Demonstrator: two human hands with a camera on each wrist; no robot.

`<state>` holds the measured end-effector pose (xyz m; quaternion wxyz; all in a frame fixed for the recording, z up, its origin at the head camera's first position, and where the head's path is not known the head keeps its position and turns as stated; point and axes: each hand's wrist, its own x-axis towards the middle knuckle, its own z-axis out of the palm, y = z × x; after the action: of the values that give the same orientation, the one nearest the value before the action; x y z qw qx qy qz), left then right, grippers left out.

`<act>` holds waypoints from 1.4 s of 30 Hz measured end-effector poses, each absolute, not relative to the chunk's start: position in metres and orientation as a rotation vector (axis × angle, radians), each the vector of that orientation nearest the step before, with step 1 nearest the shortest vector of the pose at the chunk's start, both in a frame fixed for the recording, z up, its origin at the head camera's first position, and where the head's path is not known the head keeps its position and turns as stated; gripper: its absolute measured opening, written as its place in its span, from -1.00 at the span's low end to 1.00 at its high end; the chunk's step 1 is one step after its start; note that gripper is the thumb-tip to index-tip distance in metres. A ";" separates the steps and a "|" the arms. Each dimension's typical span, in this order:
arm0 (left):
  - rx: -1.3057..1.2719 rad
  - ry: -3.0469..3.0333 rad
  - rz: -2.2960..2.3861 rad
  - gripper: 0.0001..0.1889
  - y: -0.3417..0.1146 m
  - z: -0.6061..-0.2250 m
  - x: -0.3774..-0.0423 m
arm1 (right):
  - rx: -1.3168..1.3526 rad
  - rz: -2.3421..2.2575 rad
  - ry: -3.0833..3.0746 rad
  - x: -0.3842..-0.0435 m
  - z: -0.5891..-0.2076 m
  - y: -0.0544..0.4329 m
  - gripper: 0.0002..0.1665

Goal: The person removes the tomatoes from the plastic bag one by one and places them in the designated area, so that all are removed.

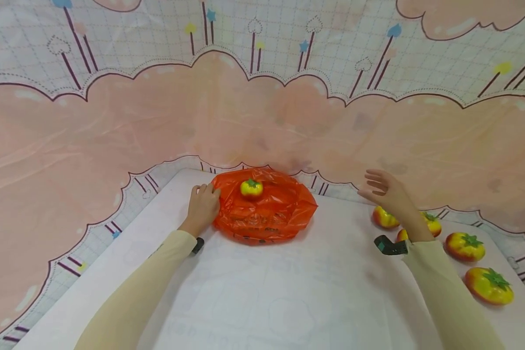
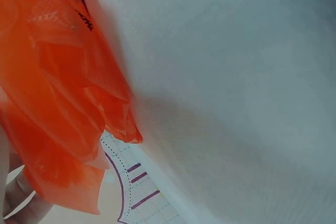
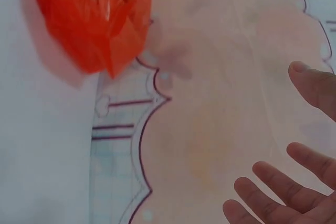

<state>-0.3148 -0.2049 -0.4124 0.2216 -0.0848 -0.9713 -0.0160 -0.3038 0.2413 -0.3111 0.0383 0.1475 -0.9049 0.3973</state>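
Note:
A red plastic bag (image 1: pixel 267 221) lies on the white table with its mouth spread. In it rests a yellow fruit (image 1: pixel 250 190) with a green leafy top, like a tomato or persimmon. My left hand (image 1: pixel 204 204) grips the bag's left edge; the left wrist view shows the orange-red film (image 2: pixel 58 103) beside the fingers, partly covering them. Raised at the right, my right hand (image 1: pixel 387 187) holds nothing, its fingers spread apart in the right wrist view. Below it sits a red-and-yellow fruit (image 1: pixel 384 218) of the same kind.
More such fruits stand along the table's right side, including one (image 1: pixel 465 246) and a nearer one (image 1: pixel 490 287); the right forearm partly hides others. Behind the white table (image 1: pixel 262 287) hangs a pink-and-white patterned cloth (image 1: pixel 262 116), which also borders its sides.

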 end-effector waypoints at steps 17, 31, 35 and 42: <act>-0.237 -2.661 -0.002 -0.78 -0.205 -0.409 -0.313 | 0.624 1.385 -2.748 -0.336 -0.307 0.165 -0.23; -0.219 -2.689 0.006 -0.76 -0.205 -0.412 -0.314 | 0.746 1.381 -2.752 -0.358 -0.313 0.115 -0.20; -0.223 -2.686 0.000 -0.77 -0.205 -0.412 -0.313 | 0.744 1.402 -2.758 -0.363 -0.312 0.102 -0.23; -0.225 -2.683 -0.001 -0.77 -0.206 -0.411 -0.313 | 0.767 1.427 -2.762 -0.370 -0.311 0.082 -0.29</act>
<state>-0.3133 -0.2055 -0.4114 0.2226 -0.0815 -0.9715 -0.0004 -0.3703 0.0816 -0.3114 -0.0301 0.2393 -0.8623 0.4454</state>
